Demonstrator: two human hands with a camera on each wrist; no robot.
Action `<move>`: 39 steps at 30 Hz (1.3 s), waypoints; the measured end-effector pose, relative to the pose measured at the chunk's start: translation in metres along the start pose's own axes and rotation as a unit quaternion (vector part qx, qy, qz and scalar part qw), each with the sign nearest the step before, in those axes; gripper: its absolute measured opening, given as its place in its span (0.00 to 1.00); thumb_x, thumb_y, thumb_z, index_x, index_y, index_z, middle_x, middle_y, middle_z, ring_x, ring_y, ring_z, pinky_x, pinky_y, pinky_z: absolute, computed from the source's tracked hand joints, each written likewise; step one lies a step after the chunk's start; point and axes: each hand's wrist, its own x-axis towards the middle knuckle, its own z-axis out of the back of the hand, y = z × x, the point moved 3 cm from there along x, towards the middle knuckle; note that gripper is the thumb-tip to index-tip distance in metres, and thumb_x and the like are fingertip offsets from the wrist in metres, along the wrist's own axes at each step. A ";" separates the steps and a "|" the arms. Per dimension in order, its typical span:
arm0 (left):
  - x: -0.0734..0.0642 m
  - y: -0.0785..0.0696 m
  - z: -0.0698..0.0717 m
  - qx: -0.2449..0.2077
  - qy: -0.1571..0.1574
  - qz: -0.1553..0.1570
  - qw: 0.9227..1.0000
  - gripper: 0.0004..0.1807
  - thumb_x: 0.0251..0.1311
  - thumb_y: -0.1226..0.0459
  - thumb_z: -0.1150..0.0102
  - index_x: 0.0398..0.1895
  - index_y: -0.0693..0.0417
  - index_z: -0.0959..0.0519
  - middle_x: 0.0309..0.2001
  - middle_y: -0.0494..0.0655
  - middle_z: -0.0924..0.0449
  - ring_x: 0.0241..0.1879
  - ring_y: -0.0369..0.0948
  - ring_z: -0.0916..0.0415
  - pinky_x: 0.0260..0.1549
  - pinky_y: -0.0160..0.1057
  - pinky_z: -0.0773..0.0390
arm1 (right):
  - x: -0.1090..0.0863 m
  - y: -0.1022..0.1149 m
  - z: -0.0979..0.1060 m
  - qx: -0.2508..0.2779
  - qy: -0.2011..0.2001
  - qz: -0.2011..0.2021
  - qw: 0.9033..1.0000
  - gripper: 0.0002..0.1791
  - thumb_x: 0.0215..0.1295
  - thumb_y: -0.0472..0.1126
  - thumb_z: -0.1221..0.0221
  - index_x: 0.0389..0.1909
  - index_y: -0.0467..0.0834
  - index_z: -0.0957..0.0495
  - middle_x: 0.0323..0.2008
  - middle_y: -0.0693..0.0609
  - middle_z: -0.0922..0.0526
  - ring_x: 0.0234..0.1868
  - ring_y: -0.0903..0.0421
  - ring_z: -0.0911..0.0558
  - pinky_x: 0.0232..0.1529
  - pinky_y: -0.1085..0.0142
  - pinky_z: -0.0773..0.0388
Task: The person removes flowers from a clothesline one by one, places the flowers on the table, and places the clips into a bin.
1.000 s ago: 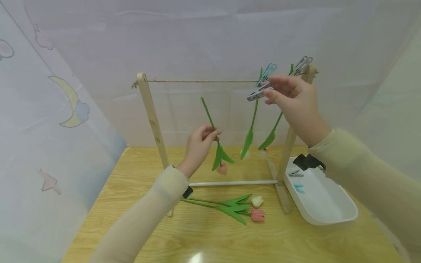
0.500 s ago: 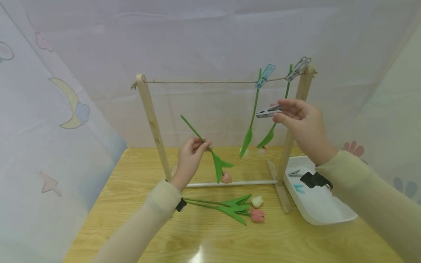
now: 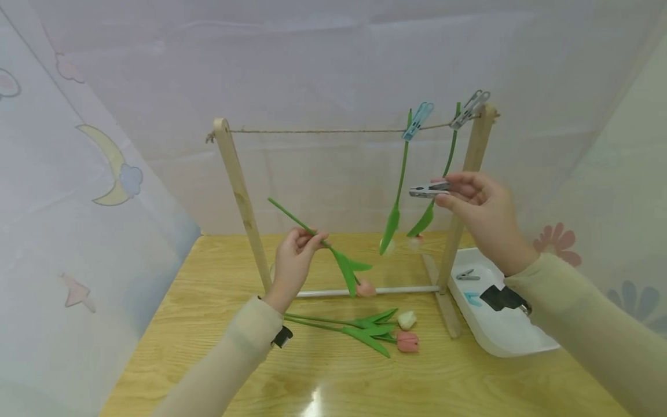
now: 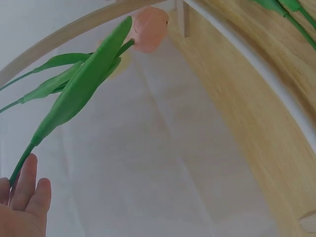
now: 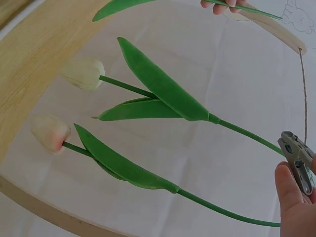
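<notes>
Pink artificial tulip with green plastic stem pinched mid-stem in left hand, bloom down, above the worktop's middle in front of the wooden rack's twine line. Grey metal clothespin pinched in right hand, jaws aimed toward the stem, seemingly for clipping. Two tulips hung upside down by pegs; two more flat on the wooden worktop. Two spare pegs in white tray near the right edge.

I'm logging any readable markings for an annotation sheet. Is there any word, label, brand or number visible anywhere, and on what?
None: no words, labels, brands or numbers can be read in any view.
The curtain carries only pictures: a moon, a cloud, a star and flowers.
</notes>
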 end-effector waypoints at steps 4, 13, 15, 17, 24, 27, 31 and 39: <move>-0.004 0.005 0.000 -0.010 -0.009 0.011 1.000 0.12 0.67 0.72 0.45 0.48 0.74 0.29 0.43 0.67 0.20 0.43 0.51 0.17 0.49 0.39 0.20 | -0.004 -0.003 0.003 0.026 0.003 -0.003 1.000 0.12 0.63 0.24 0.41 0.47 0.36 0.24 0.43 0.55 0.14 0.41 0.62 0.15 0.45 0.75 0.21; -0.018 0.019 0.001 -0.005 -0.018 0.050 0.999 0.13 0.70 0.68 0.47 0.50 0.71 0.31 0.48 0.63 0.19 0.44 0.47 0.18 0.48 0.40 0.19 | -0.013 -0.014 0.014 0.031 -0.009 -0.014 0.999 0.12 0.63 0.24 0.41 0.45 0.38 0.23 0.41 0.54 0.15 0.40 0.62 0.16 0.45 0.75 0.21; -0.020 0.022 0.000 -0.008 -0.019 0.058 0.998 0.14 0.70 0.68 0.48 0.51 0.71 0.32 0.49 0.63 0.20 0.45 0.46 0.18 0.48 0.41 0.19 | -0.015 -0.017 0.017 0.037 -0.011 -0.013 0.999 0.12 0.63 0.23 0.41 0.44 0.39 0.23 0.41 0.54 0.14 0.39 0.62 0.16 0.44 0.74 0.21; -0.023 0.025 -0.001 -0.018 -0.022 0.070 0.997 0.14 0.70 0.68 0.48 0.51 0.71 0.32 0.49 0.64 0.20 0.44 0.44 0.18 0.48 0.40 0.19 | -0.017 -0.019 0.020 0.044 -0.011 -0.012 0.999 0.12 0.62 0.22 0.41 0.44 0.38 0.23 0.41 0.53 0.14 0.39 0.62 0.16 0.44 0.74 0.21; -0.033 0.033 -0.001 -0.045 -0.030 0.113 0.992 0.14 0.71 0.67 0.48 0.52 0.69 0.33 0.50 0.66 0.22 0.45 0.44 0.18 0.48 0.40 0.20 | -0.023 -0.025 0.027 0.039 -0.007 -0.019 0.999 0.12 0.62 0.22 0.42 0.45 0.36 0.24 0.43 0.54 0.14 0.43 0.63 0.16 0.45 0.74 0.21; -0.037 0.038 0.001 -0.052 -0.032 0.127 0.990 0.15 0.71 0.67 0.48 0.52 0.70 0.34 0.51 0.66 0.22 0.44 0.43 0.18 0.48 0.38 0.20 | -0.025 -0.029 0.030 0.037 -0.009 -0.030 0.999 0.13 0.63 0.22 0.41 0.45 0.37 0.24 0.42 0.55 0.14 0.43 0.63 0.17 0.46 0.76 0.22; -0.041 0.045 0.004 -0.065 -0.038 0.143 0.987 0.14 0.72 0.67 0.50 0.52 0.71 0.35 0.51 0.66 0.22 0.43 0.41 0.18 0.48 0.39 0.19 | -0.027 -0.034 0.035 0.015 -0.011 -0.044 0.999 0.13 0.63 0.24 0.40 0.46 0.40 0.24 0.41 0.57 0.14 0.43 0.65 0.17 0.45 0.78 0.23; -0.047 0.058 0.006 -0.104 -0.045 0.185 0.976 0.11 0.72 0.69 0.52 0.50 0.68 0.35 0.48 0.58 0.20 0.44 0.40 0.18 0.48 0.38 0.20 | -0.031 -0.041 0.045 0.007 -0.009 -0.048 0.999 0.16 0.62 0.23 0.40 0.48 0.40 0.22 0.40 0.57 0.14 0.42 0.66 0.17 0.44 0.79 0.23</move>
